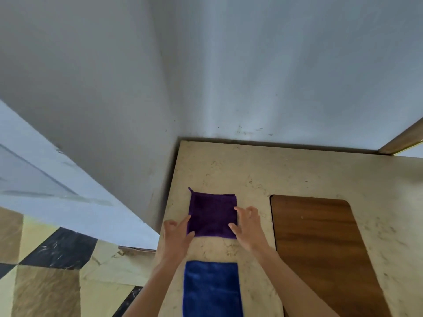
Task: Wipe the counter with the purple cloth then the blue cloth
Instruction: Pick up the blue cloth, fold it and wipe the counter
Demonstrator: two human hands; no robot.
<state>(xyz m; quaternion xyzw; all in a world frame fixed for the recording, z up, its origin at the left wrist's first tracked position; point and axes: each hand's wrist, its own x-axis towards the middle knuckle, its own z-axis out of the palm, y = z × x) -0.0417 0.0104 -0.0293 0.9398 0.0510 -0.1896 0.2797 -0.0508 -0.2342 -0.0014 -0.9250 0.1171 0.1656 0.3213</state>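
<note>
A folded purple cloth lies flat on the beige stone counter, near its left edge. My left hand rests at the cloth's lower left corner, fingers spread and touching its edge. My right hand sits at the cloth's right edge, fingers apart with the tips on the fabric. Neither hand has lifted the cloth. A folded blue cloth lies flat on the counter closer to me, between my forearms, and nothing touches it.
A brown wooden board lies on the counter to the right of both cloths. Grey walls meet at the corner behind the counter. The counter's left edge drops to a tiled floor. A wooden frame shows at far right.
</note>
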